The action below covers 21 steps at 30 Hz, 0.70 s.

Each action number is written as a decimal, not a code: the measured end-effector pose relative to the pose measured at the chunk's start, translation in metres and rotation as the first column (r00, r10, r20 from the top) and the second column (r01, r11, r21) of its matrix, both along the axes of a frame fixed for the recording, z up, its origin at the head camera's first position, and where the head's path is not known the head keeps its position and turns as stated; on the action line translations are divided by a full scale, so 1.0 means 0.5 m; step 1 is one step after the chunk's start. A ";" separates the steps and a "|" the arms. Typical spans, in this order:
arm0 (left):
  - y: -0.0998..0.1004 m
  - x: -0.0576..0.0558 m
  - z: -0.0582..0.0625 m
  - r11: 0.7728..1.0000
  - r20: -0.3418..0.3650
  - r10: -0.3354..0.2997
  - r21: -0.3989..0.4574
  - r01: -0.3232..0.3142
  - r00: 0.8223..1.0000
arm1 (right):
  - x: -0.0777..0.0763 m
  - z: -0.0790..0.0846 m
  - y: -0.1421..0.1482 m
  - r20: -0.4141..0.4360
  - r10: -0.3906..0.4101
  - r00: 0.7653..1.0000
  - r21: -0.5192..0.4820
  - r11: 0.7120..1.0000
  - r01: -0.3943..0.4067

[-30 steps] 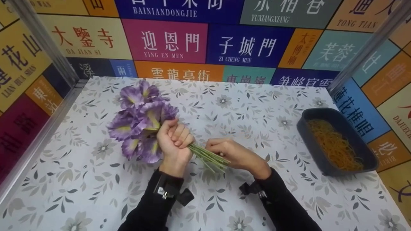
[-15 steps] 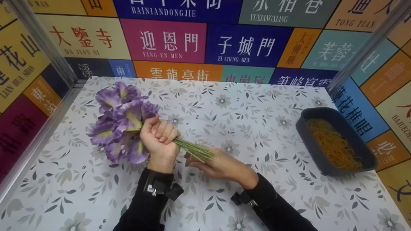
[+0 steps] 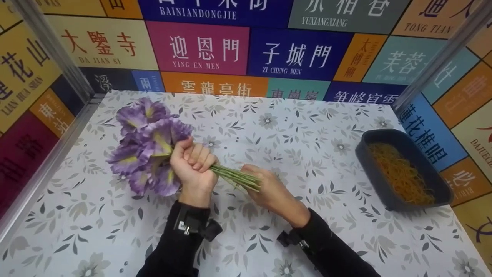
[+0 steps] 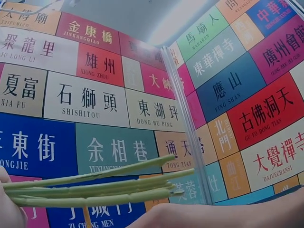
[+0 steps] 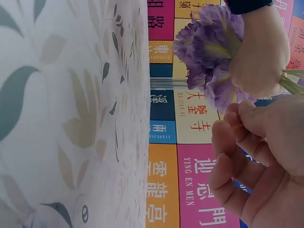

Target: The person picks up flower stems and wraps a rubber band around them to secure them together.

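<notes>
Right wrist view: the left hand [image 5: 260,69] grips ruffled purple flowers [image 5: 214,47], yellow-streaked, green-stemmed; the right hand [image 5: 266,156] pinches a thin yellow band [image 5: 237,127].

The coloured wall [image 3: 246,46] has Chinese writing with ABC letters. In the head view, a pink box [image 3: 199,48] says YING EN MEN, a dark blue box [image 3: 299,54] says ZI CHENG MEN and a cream box [image 3: 102,44] says DA JIAN SI. In the left wrist view, a white box [image 4: 86,99] says SHISHITOU and a red box [image 4: 266,114] says GU FO DONG TIAN.
</notes>
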<state>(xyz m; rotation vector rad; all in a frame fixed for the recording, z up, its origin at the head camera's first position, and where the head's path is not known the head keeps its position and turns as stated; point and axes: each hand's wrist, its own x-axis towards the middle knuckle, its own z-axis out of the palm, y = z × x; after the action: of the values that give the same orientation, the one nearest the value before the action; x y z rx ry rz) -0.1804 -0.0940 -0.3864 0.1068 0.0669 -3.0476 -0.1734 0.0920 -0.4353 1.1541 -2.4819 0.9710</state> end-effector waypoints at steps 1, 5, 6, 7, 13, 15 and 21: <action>0.003 0.000 0.000 1.000 0.003 -0.005 -0.001 0.005 1.000 | 0.001 -0.001 -0.001 -0.030 0.002 1.000 0.014 1.000 -0.002; 0.004 -0.005 -0.007 1.000 0.023 0.009 -0.013 -0.008 1.000 | 0.024 0.000 -0.015 -0.101 0.060 0.993 0.163 0.986 -0.043; 0.001 -0.007 -0.011 1.000 0.035 0.025 -0.020 -0.024 0.999 | 0.033 0.001 -0.020 -0.101 0.072 0.992 0.212 0.976 -0.049; -0.002 -0.010 -0.014 0.999 0.046 0.040 -0.025 -0.039 0.998 | 0.041 0.001 -0.025 -0.095 0.077 0.993 0.260 0.964 -0.050; -0.014 -0.026 -0.033 0.990 0.103 0.119 -0.089 -0.110 0.988 | 0.082 0.006 -0.038 -0.207 0.033 0.978 0.435 0.899 0.061; -0.013 -0.030 -0.035 0.986 0.115 0.130 -0.117 -0.116 0.985 | 0.088 0.015 -0.033 -0.277 0.032 0.960 0.434 0.896 0.096; -0.010 -0.035 -0.047 0.978 0.130 0.140 -0.173 -0.116 0.982 | 0.099 0.069 -0.009 -0.351 0.013 0.936 0.362 0.924 0.123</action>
<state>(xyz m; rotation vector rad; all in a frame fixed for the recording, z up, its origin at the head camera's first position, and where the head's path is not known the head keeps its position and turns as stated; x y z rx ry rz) -0.1979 -0.0989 -0.4098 0.2941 -0.1809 -2.8922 -0.1237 0.0878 -0.4007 1.2260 -2.4450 0.2342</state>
